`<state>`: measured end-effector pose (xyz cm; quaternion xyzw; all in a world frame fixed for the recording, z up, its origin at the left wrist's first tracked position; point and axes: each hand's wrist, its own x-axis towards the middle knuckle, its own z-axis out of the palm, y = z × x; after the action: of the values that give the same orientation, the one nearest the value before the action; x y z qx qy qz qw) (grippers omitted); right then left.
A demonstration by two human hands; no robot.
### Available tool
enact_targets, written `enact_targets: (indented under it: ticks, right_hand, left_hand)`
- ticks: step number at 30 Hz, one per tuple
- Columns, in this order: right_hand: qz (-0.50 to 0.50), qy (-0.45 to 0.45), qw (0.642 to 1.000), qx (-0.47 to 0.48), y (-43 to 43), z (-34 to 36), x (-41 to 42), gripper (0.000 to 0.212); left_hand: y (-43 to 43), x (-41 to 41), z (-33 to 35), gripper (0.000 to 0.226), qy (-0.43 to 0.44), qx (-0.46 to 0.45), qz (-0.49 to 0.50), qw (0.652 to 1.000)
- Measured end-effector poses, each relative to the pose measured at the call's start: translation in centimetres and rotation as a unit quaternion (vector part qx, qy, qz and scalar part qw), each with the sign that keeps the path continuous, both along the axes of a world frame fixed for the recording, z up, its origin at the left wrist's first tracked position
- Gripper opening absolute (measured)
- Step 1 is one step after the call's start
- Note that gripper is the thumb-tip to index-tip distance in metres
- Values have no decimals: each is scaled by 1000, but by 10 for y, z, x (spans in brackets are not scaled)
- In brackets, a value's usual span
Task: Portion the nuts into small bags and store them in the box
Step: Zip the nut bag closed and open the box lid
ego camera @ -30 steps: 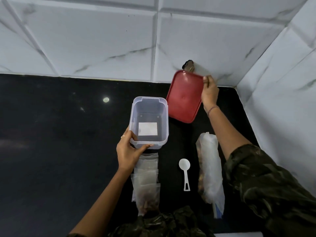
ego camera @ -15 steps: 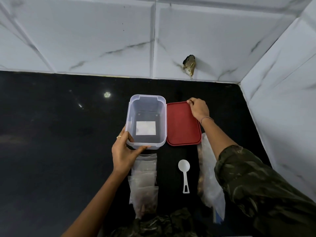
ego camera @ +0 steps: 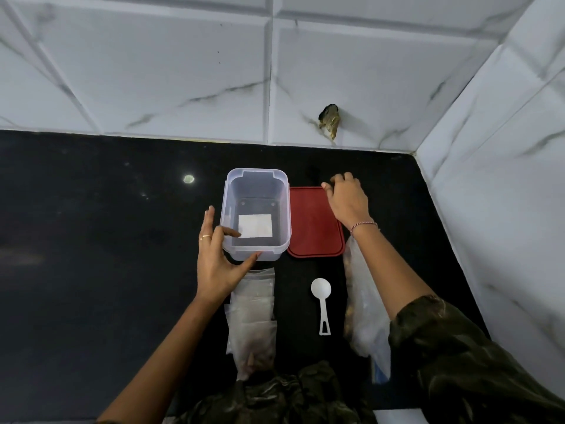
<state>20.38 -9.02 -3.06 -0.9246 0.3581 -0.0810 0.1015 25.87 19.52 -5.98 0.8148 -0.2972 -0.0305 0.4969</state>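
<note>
On the black counter [ego camera: 91,240], near the corner of the tiled wall [ego camera: 183,71], our box [ego camera: 256,174] stands upright with its mouth open. Its walls are clear, and a white label [ego camera: 255,226] shows on its floor. The red lid [ego camera: 315,231] lies flat just to the right of the box, long edge against long edge; we cannot tell whether the two touch.

Our left hand [ego camera: 215,261] is at the box's near left corner, fingers straight and spread apart. The thumb tip meets the near rim, the forefinger reaches over the left wall, and the other fingers lie along the outside. A ring [ego camera: 205,237] sits on one finger.

Our right hand [ego camera: 348,200] is over the lid's far right corner, fingers loosely bent and gripping nothing. We cannot tell whether the fingertips touch the lid. A bracelet [ego camera: 363,224] circles the wrist, and a camouflage sleeve [ego camera: 458,347] covers the upper arm.

Small bags [ego camera: 252,310] overlap in a row from the box's near wall towards us; the nearest one holds something brown.

A white spoon [ego camera: 321,290] lies just right of them, bowl towards the lid. Beyond it the big bag [ego camera: 367,325] lies lengthwise, partly under our right forearm, with nuts [ego camera: 349,307] showing through the plastic.
</note>
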Motion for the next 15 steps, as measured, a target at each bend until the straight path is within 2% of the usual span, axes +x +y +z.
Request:
enact_targets:
  ticks: [3, 7, 10, 12, 15]
  right_hand:
    - [-14, -42, 999, 2, 22, 13, -22, 42]
    - [-36, -94, 995, 16, 46, 27, -55, 41]
    - [-42, -125, 991, 26, 61, 34, -77, 36]
    - [-38, -153, 987, 37, 71, 37, -91, 30]
    - [-43, -201, 976, 70, 81, 43, -113, 20]
  left_hand:
    - [4, -4, 12, 60, 16, -13, -22, 1000]
    - [5, -10, 35, 48, 11, -42, -30, 999]
    - [-2, -23, 55, 60, 13, -78, -23, 997]
    - [-8, -32, 59, 49, -7, -90, -43, 995]
    - [-22, -53, 62, 52, 12, -118, -64, 991]
